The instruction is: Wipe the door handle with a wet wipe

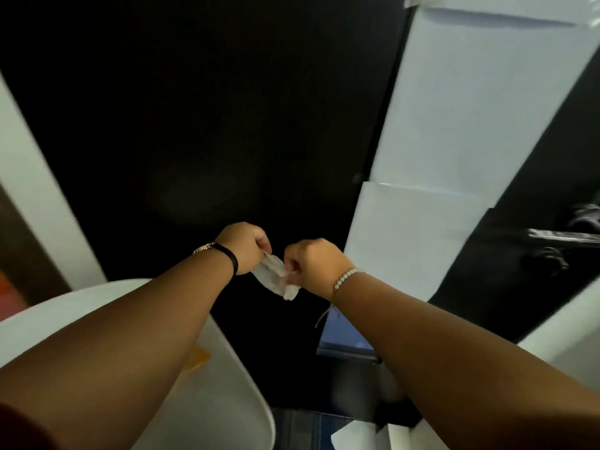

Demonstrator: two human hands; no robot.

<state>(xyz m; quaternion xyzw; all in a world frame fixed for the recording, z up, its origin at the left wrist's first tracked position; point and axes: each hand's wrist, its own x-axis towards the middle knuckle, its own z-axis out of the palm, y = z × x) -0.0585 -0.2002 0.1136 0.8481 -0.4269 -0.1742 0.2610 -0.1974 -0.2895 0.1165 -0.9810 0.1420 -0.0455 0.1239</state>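
Observation:
A crumpled white wet wipe [274,277] hangs stretched between my two hands at the middle of the view. My left hand [245,246] pinches its upper left end and my right hand [313,263] pinches its right side. Both hands are out in front of a dark doorway. The door handle [566,237], a shiny metal lever on a black door, is blurred at the far right edge, well to the right of my hands and apart from them.
A white door panel [454,134] stands between my hands and the black door. A white rounded basin or tabletop [201,394] lies under my left forearm, with an orange patch [198,358] on it. White paper lies at the bottom right.

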